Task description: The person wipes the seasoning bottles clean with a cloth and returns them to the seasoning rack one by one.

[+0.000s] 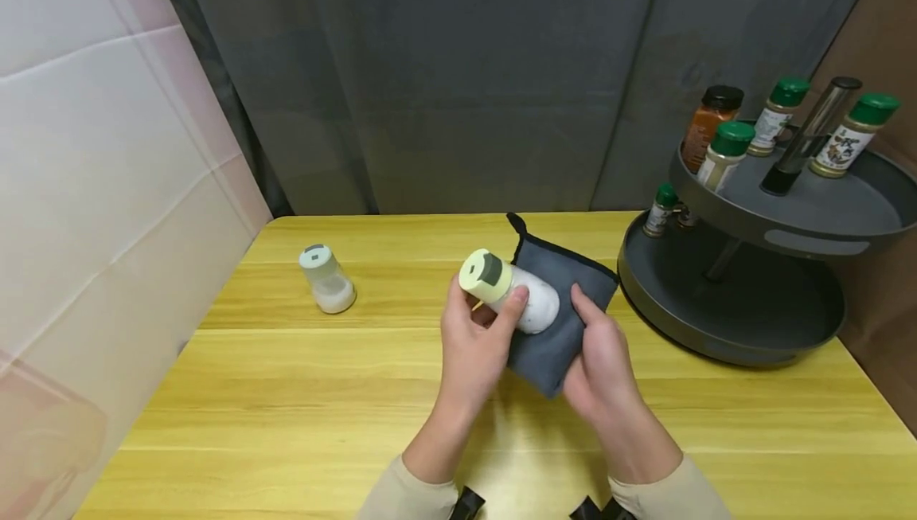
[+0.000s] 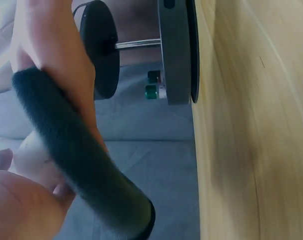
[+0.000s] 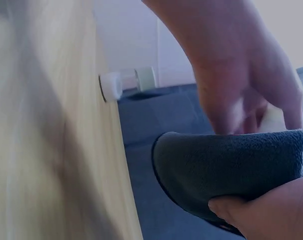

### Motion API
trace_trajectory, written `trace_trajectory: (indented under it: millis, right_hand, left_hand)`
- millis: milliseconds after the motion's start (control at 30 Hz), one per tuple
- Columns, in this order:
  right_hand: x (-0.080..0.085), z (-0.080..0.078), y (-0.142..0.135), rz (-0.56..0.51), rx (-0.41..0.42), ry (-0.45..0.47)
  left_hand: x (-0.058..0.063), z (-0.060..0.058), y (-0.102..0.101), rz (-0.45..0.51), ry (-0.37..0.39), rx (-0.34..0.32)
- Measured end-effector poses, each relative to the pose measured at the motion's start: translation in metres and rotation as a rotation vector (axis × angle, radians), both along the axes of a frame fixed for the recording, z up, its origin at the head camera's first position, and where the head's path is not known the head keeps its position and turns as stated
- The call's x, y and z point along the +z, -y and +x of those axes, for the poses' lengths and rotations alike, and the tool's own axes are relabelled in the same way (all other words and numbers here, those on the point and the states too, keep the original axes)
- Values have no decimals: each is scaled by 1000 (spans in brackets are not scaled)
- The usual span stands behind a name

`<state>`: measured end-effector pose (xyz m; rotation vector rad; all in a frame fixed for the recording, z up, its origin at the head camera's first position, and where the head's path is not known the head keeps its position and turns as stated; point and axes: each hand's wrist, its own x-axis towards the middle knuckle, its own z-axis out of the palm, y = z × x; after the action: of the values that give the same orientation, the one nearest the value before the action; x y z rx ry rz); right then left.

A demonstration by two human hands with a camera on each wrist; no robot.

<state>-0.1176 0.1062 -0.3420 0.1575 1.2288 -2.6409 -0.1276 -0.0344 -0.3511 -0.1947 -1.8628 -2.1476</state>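
My left hand (image 1: 474,345) grips a shaker bottle (image 1: 539,303) of white contents, its pale yellow-green cap tilted up to the left. Beneath the bottle, my right hand (image 1: 605,365) holds a folded grey cloth (image 1: 548,357) with black edging and a hanging loop. The right thumb lies on top of the cloth while the other fingers are under it. In the left wrist view the cloth (image 2: 86,155) curves between the two hands. Seen from the right wrist, the cloth (image 3: 226,160) bends over the right fingers, close under the left hand (image 3: 246,75).
A second shaker bottle (image 1: 328,281) with a pale cap stands on the wooden table (image 1: 286,424) at left. On the right is a two-tier dark turntable rack (image 1: 731,337) bearing several spice jars and a slim grinder (image 1: 809,138). A grey curtain (image 1: 458,82) hangs behind the table.
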Motion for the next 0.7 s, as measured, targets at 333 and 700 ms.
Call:
trace_trajectory:
  millis: [333, 700]
  right_hand:
    - [5, 14, 3, 198, -40, -57]
    - [0, 10, 9, 206, -9, -47]
  left_hand:
    - [0, -2, 3, -45, 4, 99]
    - [-2, 3, 0, -45, -38, 107]
